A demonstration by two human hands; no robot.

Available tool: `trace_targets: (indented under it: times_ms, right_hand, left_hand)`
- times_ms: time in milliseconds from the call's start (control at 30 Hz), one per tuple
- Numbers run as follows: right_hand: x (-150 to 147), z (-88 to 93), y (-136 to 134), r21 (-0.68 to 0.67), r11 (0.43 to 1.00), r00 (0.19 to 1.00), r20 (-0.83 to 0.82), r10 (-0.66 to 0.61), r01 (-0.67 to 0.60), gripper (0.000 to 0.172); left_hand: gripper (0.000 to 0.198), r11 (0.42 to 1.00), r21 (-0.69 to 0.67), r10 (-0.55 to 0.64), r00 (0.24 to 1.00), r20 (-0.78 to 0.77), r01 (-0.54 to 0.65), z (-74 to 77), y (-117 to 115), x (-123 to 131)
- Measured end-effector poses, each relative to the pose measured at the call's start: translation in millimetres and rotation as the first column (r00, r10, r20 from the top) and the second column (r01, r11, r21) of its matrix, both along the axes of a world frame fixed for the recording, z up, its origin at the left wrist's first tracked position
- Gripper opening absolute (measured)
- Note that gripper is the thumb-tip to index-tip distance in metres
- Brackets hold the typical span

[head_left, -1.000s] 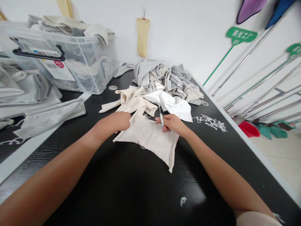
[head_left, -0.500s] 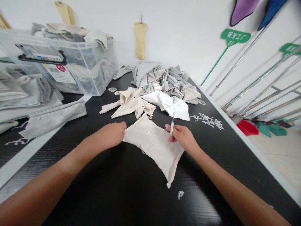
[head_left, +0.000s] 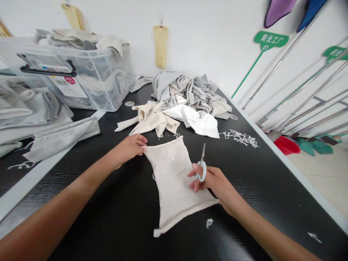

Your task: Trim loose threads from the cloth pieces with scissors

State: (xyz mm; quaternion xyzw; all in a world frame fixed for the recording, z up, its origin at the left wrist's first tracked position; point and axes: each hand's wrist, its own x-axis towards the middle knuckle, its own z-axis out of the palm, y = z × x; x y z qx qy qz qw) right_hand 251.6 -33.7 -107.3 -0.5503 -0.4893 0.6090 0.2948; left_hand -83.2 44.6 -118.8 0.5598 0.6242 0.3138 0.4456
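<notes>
An off-white piece of cloth lies spread on the black table, its edges rolled and a few loose threads along them. At its far left corner my left hand pinches the fabric between thumb and fingers. My right hand is over the cloth's right side, with a small pair of scissors looped on its fingers. The scissors have pale blue-white handles, and their blades point up and away. A small thread scrap is on the table below my right hand.
Beyond the cloth lie cream cloths, a white cloth and a grey heap. A clear plastic box stuffed with fabric stands back left, near stacked grey cloths. Thread clippings sit near the right edge.
The cloth has turned and now lies flatter, its near edge shifted left. My left hand has moved slightly up and left; my right hand has moved down, with the scissors' handles now showing.
</notes>
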Motion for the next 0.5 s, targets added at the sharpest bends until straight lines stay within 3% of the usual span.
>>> trace_targets:
  times_ms: [133, 233, 367, 500]
  right_hand:
    - [-6, 11.0, -22, -0.149, 0.958, 0.966, -0.124, 0.227, -0.244, 0.059]
    - [-7, 15.7, -22, -0.150, 0.899, 0.908, -0.143, 0.393, -0.412, 0.058]
    - [-7, 13.1, -5, -0.009, 0.921, 0.920, -0.063, 0.387, -0.389, 0.056]
    - [-9, 3.1, 7, 0.016, 0.955, 0.953, -0.063, 0.297, -0.297, 0.059]
  left_hand:
    - [0.043, 0.997, 0.046, 0.047, 0.982, 0.184, -0.057, -6.1, 7, 9]
    - [0.041, 0.993, 0.111, 0.017, 0.978, 0.206, -0.040, -13.9, 10, 11]
    - [0.036, 0.975, 0.223, 0.006, 0.999, -0.052, 0.005, -22.6, 12, 9]
    - [0.028, 0.972, 0.210, -0.038, 0.947, -0.318, 0.109, -23.6, 11, 6]
